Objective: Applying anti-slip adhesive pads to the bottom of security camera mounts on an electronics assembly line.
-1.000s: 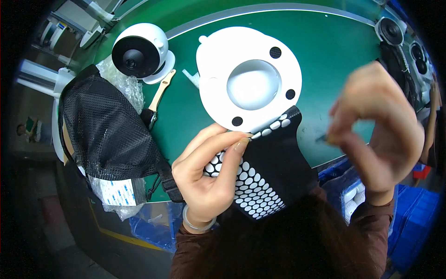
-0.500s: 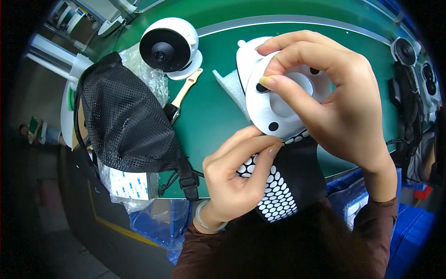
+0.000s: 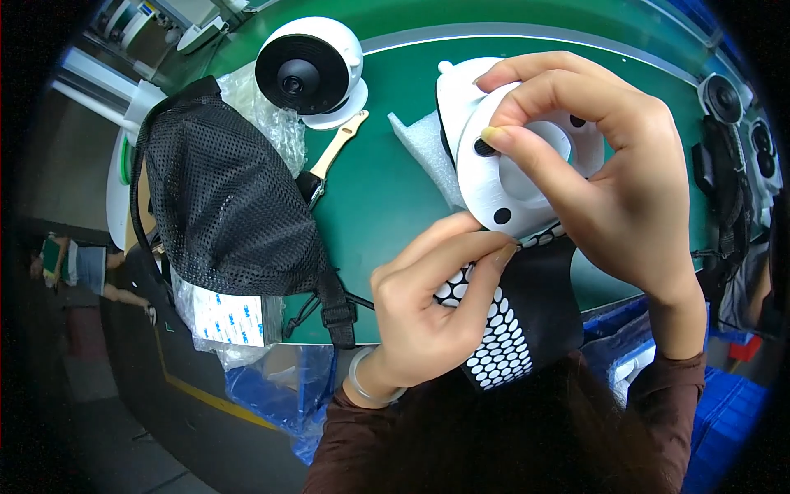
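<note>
A white camera (image 3: 476, 183) lies with its round base facing me, and black round pads (image 3: 502, 216) are on the base's rim. My right hand (image 3: 617, 156) curls over it, thumb pressed at one black pad and fingers on the white body behind. Just below the base, my left hand (image 3: 436, 300) is closed in a pinch at the upper edge of a black sheet with rows of white round stickers (image 3: 504, 350). Its fingertips hide whether a sticker is between them. Bubble foam wrap (image 3: 428, 152) lies beside the camera.
Another white camera (image 3: 306, 74) stands at the far left near a wooden-handled brush (image 3: 339, 146). A black mesh bag (image 3: 226, 193) and a stack of white printed sheets (image 3: 229, 319) lie left. More cameras (image 3: 721, 100) line the right side. Blue bins (image 3: 724, 412) are below.
The whole view has shifted slightly, so camera and hands appear a little further right. Both grips look the same. A person in the left background shows more fully.
</note>
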